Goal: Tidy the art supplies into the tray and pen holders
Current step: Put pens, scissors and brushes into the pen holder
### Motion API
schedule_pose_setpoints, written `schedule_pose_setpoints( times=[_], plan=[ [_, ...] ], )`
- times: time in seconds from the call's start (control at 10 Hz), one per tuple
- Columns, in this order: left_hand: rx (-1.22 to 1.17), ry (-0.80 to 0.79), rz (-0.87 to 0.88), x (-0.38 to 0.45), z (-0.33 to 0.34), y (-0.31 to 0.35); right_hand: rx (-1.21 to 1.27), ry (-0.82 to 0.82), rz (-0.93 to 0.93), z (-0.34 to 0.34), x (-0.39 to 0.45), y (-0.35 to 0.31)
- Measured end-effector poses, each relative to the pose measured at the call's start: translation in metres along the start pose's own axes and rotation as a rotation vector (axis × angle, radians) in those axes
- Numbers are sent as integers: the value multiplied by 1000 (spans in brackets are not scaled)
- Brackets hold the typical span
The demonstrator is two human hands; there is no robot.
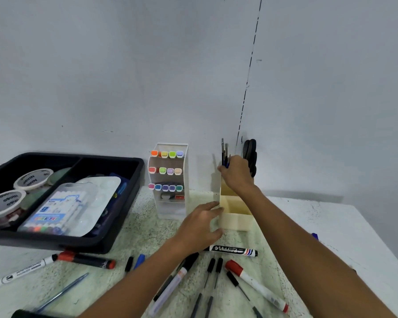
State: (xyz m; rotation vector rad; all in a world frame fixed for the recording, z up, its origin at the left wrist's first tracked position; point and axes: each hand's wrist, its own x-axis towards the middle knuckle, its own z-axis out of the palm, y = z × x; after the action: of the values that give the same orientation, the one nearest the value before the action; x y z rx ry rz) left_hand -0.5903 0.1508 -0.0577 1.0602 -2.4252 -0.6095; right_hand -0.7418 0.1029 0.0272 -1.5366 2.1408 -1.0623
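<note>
Pens (224,154) were pinched by the right hand (236,172) above the holder (236,216), steadied by the left hand (199,226), fingers pressed together; markers (233,250) lay nearby.

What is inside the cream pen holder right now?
The front compartments of the cream holder look empty. At the back, the right hand holds thin brushes upright, beside black scissors. The hand hides how far in they sit.
</note>
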Motion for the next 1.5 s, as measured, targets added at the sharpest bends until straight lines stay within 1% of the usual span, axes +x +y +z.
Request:
schedule_pose_setpoints(
  times=[0.2,0.4,0.6,0.7,1.0,1.1,1.2,1.3,1.4,1.5],
  plan=[
    [-17,-5,-6,1,0,-1,82,7,4,-1,-1,0],
    [-14,-12,-10,1,1,-2,88,27,-49,-4,-3,-3],
    [-27,-31,-32,0,1,-3,86,22,-63,-6,-4,-2],
    [-25,-39,-41,0,1,-3,133,35,-56,-5,-2,1],
    [-16,-81,-55,-1,-1,-5,195,8,-37,-7,-7,6],
    [-12,-83,-44,-3,-3,-6,203,48,-65,-14,-15,5],
    [-40,-37,-34,-12,-6,-10,161,143,-147,-24,-32,6],
    [-45,1,-34,-31,-7,-17,150,180,-248,-27,-61,10],
    [-10,17,-42,-56,-1,-22,106,113,-330,-14,-99,28],
    [65,34,-66,-81,8,-23,1,25,-371,2,-134,54]
  ],
)
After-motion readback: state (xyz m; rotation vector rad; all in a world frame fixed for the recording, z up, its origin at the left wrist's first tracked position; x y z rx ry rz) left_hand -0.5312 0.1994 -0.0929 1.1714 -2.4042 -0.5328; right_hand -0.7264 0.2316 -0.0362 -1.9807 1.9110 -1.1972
